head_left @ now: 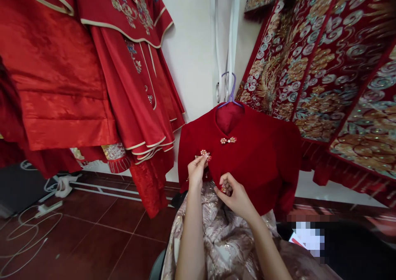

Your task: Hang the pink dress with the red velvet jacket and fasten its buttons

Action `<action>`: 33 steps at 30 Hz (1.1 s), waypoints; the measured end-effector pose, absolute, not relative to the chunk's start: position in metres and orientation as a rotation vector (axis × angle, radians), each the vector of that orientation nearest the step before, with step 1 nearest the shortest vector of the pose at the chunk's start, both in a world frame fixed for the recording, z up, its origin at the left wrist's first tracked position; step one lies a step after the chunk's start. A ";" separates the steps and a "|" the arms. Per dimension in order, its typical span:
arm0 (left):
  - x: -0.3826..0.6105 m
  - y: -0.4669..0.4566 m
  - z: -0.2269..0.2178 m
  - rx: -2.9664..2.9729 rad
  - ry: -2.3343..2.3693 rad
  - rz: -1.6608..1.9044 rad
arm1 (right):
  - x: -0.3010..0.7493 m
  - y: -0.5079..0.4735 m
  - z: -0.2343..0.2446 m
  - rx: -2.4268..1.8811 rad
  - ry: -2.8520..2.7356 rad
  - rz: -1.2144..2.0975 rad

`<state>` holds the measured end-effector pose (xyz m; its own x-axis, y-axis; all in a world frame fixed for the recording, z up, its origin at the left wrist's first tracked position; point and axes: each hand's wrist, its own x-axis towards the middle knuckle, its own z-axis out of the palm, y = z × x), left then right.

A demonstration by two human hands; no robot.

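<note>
A dark red velvet jacket (260,156) hangs on a purple hanger (231,100) in front of me. At its collar, a beaded flower-shaped frog button (228,140) is fastened across the front. My left hand (197,172) is closed in a pinch on another beaded frog button (203,152) at the jacket's left side. Lower and to the right, my right hand (235,194) is curled, with a beaded flower ornament (223,188) showing between its fingers at the jacket's lower front edge. The fingertips of the right hand are partly hidden.
Shiny pale patterned fabric (213,247) lies below my hands. Red garments (130,86) hang at left, and a heavily embroidered red gown (321,77) at right. White poles (229,32) stand behind the hanger. A white cable (37,238) lies on the tiled floor.
</note>
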<state>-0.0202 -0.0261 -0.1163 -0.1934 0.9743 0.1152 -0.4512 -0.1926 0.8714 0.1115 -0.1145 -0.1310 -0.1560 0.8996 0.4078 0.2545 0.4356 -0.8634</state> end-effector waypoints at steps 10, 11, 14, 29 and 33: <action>-0.021 -0.025 -0.115 0.904 0.901 1.616 | 0.110 -0.112 -0.135 -1.022 -1.664 0.781; -0.021 -0.025 -0.114 0.906 0.899 1.616 | 0.109 -0.112 -0.135 -1.025 -1.664 0.777; -0.020 -0.025 -0.113 0.922 0.910 1.619 | 0.108 -0.112 -0.136 -1.031 -1.660 0.762; -0.020 -0.030 -0.113 0.930 0.897 1.526 | 0.108 -0.113 -0.135 -1.052 -1.667 0.729; -0.019 -0.037 -0.109 0.879 0.918 1.502 | 0.110 -0.114 -0.134 -1.037 -1.670 0.743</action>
